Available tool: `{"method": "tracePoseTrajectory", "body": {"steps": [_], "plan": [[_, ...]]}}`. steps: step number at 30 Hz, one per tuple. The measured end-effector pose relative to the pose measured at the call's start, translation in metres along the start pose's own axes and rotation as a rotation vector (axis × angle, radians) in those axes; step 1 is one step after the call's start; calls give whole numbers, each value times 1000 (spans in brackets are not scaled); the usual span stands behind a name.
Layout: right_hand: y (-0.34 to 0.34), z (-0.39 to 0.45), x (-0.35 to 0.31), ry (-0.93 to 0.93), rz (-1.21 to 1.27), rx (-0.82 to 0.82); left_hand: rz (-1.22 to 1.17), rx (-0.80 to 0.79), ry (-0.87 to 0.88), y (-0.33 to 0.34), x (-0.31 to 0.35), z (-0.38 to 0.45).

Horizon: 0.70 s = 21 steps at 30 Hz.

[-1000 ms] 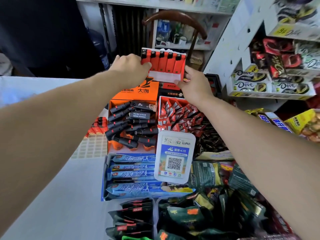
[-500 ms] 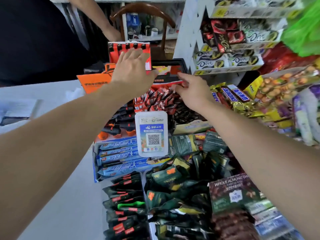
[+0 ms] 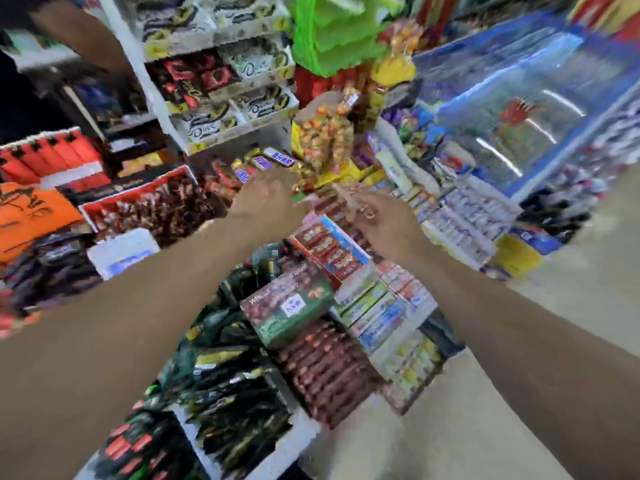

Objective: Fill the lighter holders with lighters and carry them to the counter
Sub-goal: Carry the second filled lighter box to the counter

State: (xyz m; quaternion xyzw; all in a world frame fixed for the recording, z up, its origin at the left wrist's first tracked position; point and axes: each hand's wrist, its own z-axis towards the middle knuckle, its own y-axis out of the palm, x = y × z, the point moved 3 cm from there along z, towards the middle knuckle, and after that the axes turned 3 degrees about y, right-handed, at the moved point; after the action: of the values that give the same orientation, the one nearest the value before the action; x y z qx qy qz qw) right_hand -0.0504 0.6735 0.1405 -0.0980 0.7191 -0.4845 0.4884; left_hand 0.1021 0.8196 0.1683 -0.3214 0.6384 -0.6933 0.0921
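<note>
The lighter holder [image 3: 48,157], white with a row of red lighters standing in it, sits at the far left on top of an orange box [image 3: 27,209]. Neither hand touches it. My left hand [image 3: 266,199] hovers over the snack display in the middle, fingers relaxed and holding nothing. Close to its right, my right hand [image 3: 384,220] has loosely bent fingers and also appears empty. The whole frame is motion-blurred, so finger detail is poor.
Chocolate boxes fill a white rack [image 3: 221,98] behind the hands. Snack packets and candy boxes [image 3: 332,251] crowd the display below. A blue freezer cabinet [image 3: 519,109] stands at the right, with floor [image 3: 571,289] beside it. Another person's arm [image 3: 86,36] reaches in at top left.
Both hands let go of the lighter holder, which stays on the orange box. My view has swung right, and the hands have drawn back over the snack display.
</note>
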Motion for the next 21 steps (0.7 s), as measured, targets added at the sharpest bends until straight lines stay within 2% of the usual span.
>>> {"method": "tracePoseTrajectory", "body": {"steps": [4, 10, 14, 18, 21], "plan": [[-48, -71, 111, 142, 17, 47, -3, -88, 113, 54, 112, -3], [-93, -200, 263, 390, 102, -39, -67, -265, 231, 143, 278, -17], [-126, -271, 333, 525, 134, 49, -150, -331, 275, 186, 373, -23], [-128, -328, 404, 700, 142, -3, -147, -420, 365, 224, 449, -14], [-122, -366, 449, 798, 195, -37, -87, -421, 400, 257, 492, 9]]}}
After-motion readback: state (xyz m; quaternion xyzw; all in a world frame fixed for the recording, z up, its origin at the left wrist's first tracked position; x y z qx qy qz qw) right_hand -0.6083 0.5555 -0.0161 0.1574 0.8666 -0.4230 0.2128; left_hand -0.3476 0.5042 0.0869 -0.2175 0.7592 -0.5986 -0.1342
